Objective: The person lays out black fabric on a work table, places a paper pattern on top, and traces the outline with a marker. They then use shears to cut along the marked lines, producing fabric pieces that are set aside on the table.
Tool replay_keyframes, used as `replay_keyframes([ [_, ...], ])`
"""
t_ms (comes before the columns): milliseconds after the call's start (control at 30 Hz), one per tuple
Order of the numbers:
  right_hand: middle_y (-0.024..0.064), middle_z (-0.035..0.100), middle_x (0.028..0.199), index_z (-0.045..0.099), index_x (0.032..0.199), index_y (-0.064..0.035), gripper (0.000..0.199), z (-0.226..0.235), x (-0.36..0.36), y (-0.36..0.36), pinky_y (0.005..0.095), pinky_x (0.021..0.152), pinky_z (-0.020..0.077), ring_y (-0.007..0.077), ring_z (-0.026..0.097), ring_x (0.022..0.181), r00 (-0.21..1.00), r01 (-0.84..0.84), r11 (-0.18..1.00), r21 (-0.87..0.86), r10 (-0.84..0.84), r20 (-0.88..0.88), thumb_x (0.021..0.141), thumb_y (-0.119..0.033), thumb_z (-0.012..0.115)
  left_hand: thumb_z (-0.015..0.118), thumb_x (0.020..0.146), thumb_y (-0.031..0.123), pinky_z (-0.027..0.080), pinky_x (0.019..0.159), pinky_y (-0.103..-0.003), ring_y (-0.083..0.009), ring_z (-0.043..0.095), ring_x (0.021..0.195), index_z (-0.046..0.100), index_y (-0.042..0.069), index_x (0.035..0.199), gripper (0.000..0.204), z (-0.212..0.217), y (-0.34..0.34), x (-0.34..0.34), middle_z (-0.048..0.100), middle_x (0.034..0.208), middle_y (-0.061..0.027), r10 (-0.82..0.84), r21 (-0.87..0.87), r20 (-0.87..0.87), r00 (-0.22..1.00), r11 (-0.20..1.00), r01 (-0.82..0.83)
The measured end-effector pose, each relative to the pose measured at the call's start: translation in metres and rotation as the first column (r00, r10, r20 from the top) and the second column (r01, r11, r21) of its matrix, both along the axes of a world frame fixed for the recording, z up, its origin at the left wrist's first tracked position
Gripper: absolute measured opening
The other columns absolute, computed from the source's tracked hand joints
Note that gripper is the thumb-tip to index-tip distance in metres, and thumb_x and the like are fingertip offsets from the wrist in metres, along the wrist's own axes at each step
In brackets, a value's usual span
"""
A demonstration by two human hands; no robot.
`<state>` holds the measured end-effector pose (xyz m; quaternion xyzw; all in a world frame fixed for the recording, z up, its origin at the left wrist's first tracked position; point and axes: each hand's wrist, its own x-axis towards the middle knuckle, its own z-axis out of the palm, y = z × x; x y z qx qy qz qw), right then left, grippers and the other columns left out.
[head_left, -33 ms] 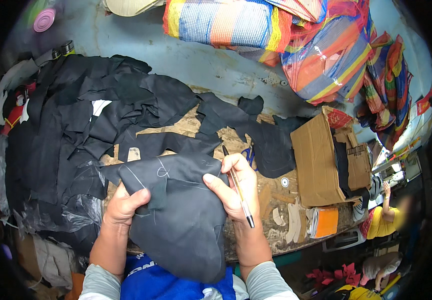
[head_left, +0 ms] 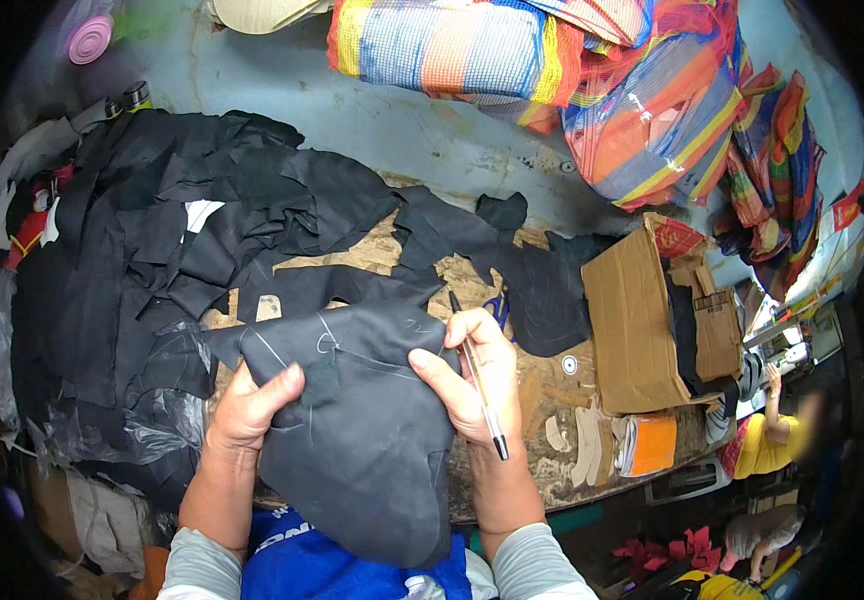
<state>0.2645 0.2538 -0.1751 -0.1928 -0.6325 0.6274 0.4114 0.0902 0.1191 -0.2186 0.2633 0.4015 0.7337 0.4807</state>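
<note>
Both hands hold a piece of black leather (head_left: 362,450) with pale chalk-like lines and marks on it, in front of my body above the table edge. My left hand (head_left: 250,408) grips its left side, thumb on top and fingers hidden underneath. On the right edge my right hand (head_left: 474,385) pinches the piece with the thumb on top. A slim pen (head_left: 482,395) also rests across the fingers of that hand, its dark end pointing down toward the wrist. A small dark flap (head_left: 322,382) lies on the leather beside my left thumb.
Black leather scraps (head_left: 152,250) heap over the table's left and far side. Blue-handled scissors (head_left: 497,308) lie partly hidden beyond my right hand. On the right stand a cardboard box (head_left: 627,320) and an orange-and-white stack (head_left: 647,445). Striped mesh bags (head_left: 452,45) sit at the back; other people (head_left: 767,440) are far right.
My left thumb has slid slightly upward on the leather. The pen in my right hand has shifted a little to the right and down.
</note>
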Motion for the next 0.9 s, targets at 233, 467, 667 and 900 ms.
replay_keyframes([
  [233,-0.0014,0.047,0.083,0.046,0.089,-0.0068,0.027,0.014,0.008,-0.013,0.0189,0.070,0.0384,0.0045,0.045,0.075,0.998,0.060,0.997,0.046,-0.062,0.034,0.076,0.004,0.068,0.079,0.070,0.026,0.033,0.103,-0.037,-0.0232,0.044,0.121,0.035,-0.003,0.134,0.082,0.001,-0.003,0.004,0.047,0.130,-0.0116,-0.106,0.316,0.062,0.992,0.945,0.081],
  [467,-0.0005,0.050,0.083,0.047,0.087,-0.0076,0.029,0.019,0.010,-0.023,0.0205,0.070,0.0393,0.0058,0.047,0.076,0.996,0.056,0.998,-0.011,-0.055,0.071,0.074,0.001,0.072,0.082,0.061,0.017,0.037,0.097,-0.033,-0.0202,0.052,0.108,0.042,-0.001,0.126,0.078,0.013,-0.007,0.021,0.055,0.117,-0.0091,0.219,-0.011,-0.253,0.942,0.973,-0.229],
  [667,-0.0017,0.049,0.083,0.049,0.089,-0.0064,0.024,0.020,0.010,-0.026,0.0188,0.069,0.0384,0.0050,0.045,0.075,0.996,0.023,0.999,0.035,-0.026,0.081,0.077,0.001,0.068,0.064,0.080,0.007,0.037,0.096,-0.031,-0.0182,0.052,0.107,0.045,0.000,0.125,0.049,0.013,-0.014,0.021,0.054,0.117,-0.0086,0.242,0.084,-0.216,0.946,0.970,-0.228],
  [900,-0.0037,0.047,0.081,0.050,0.090,-0.0063,0.032,0.021,0.035,-0.016,0.0194,0.065,0.0367,0.0048,0.042,0.073,0.940,-0.114,0.970,0.215,0.035,0.340,0.072,-0.008,0.077,0.063,0.081,0.005,0.040,0.092,-0.030,-0.0157,0.055,0.099,0.052,0.000,0.118,0.039,0.008,-0.023,0.017,0.059,0.109,-0.0066,0.285,0.089,-0.164,0.944,0.958,-0.274],
])
